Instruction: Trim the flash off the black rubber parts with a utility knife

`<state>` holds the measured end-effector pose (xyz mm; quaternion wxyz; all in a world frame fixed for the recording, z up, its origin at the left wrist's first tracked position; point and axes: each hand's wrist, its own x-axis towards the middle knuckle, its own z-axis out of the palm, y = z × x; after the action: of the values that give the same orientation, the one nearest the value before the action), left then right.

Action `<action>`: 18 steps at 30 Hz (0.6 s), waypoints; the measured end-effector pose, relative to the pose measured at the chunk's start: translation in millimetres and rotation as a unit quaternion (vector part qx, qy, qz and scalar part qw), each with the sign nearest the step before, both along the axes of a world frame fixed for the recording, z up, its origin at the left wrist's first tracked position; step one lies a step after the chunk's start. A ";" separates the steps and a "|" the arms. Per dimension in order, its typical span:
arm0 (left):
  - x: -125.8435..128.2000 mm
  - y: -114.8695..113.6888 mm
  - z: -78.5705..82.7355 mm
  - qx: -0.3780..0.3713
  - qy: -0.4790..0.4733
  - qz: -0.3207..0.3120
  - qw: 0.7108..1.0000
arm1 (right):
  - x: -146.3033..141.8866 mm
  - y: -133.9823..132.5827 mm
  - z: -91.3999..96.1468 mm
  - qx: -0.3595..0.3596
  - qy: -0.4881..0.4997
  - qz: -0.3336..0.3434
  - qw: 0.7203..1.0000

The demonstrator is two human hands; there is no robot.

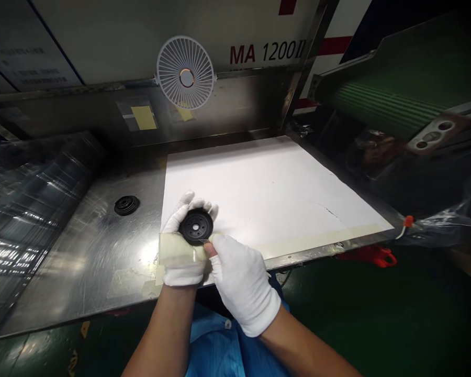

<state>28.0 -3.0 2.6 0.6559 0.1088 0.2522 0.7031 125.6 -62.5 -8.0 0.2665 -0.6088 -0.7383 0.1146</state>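
Observation:
My left hand (184, 238), in a white glove with yellowish tape round the palm, is turned palm up. Its fingers curl round a black round plastic part (197, 227), which has a raised rim, a centre hole and smaller holes about it. My right hand (241, 275), also in a white glove, is closed in a pinch at the part's near edge, with a bare fingertip showing. Something thin and light seems to stick out of that pinch; it is too small to name. A second black ribbed round part (126, 205) lies on the metal table to the left.
A white sheet (251, 183) covers much of the metal table (113, 251). Clear plastic trays or sheeting (35, 204) stand at the left. A white fan (186, 72) is at the back, before the machine panel. A green conveyor (392, 99) overhangs the right side.

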 end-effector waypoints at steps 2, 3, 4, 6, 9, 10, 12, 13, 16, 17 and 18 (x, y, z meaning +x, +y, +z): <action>-3.1 -2.4 0.4 0.001 0.011 -0.079 0.997 | 5.1 2.1 -0.6 0.009 -0.005 -0.007 1.000; -4.2 -2.9 0.5 -0.002 0.009 -0.101 0.995 | 7.9 3.2 -1.3 0.014 -0.008 -0.017 1.000; -4.7 -2.9 0.4 -0.006 0.006 -0.105 0.994 | 10.4 4.3 -2.1 0.018 -0.011 -0.028 0.999; -3.9 -1.0 -0.2 -0.014 -0.003 -0.086 0.996 | 13.7 5.7 -3.6 0.021 -0.018 -0.047 0.999; -0.5 4.4 -2.0 -0.023 -0.025 -0.051 0.998 | 12.4 4.6 -4.7 0.005 -0.017 -0.043 0.999; 0.7 6.2 -2.6 -0.022 -0.032 -0.043 0.998 | 10.3 3.5 -4.7 -0.002 -0.013 -0.036 0.999; 2.7 8.9 -3.6 -0.020 -0.042 -0.023 0.999 | 4.9 1.0 -4.4 -0.009 -0.006 -0.026 1.000; 3.5 9.5 -3.8 -0.019 -0.045 -0.009 0.999 | 2.2 -0.1 -4.1 -0.007 -0.001 -0.022 1.000; 4.6 7.5 -3.1 -0.008 -0.033 0.036 0.999 | -2.7 -1.8 -3.1 0.003 0.006 -0.009 1.000; 4.2 5.7 -2.5 -0.003 -0.021 0.030 0.999 | -2.6 -1.8 -2.8 0.004 0.006 -0.006 1.000; 3.5 3.6 -1.8 0.001 -0.009 0.010 1.000 | -1.6 -1.5 -2.6 0.006 0.005 -0.004 1.000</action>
<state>31.6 0.6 0.7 0.6507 0.1010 0.2465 0.7111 124.1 -64.1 -10.6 0.2739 -0.6099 -0.7351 0.1121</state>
